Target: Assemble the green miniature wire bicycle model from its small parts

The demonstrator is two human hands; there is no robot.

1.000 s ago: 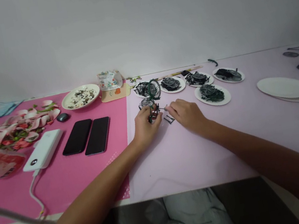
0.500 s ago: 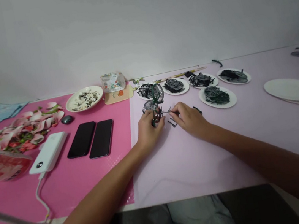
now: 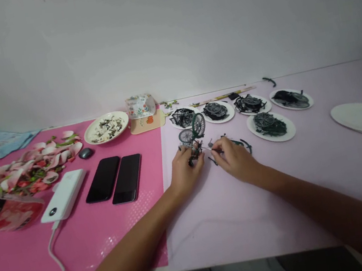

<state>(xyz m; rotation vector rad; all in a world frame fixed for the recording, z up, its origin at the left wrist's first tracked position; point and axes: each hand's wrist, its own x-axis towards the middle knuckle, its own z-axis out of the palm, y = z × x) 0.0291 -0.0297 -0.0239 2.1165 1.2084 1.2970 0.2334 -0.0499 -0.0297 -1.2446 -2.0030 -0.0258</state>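
Small wheeled model held between two hands at the centre of the frame, near plates of dark parts.

Loose dark pieces lie just beyond the right hand, crowding its fingertips; phones, a power bank and petals fill the left. The left hand pinches the model's lower frame; the right's fingers close on a thin tool reaching to it. Pink and pale lilac coverings meet on the table, against a plain grey wall.

A plain pale gray wall rises behind a long table surfaced in pink and lilac, under dim light.
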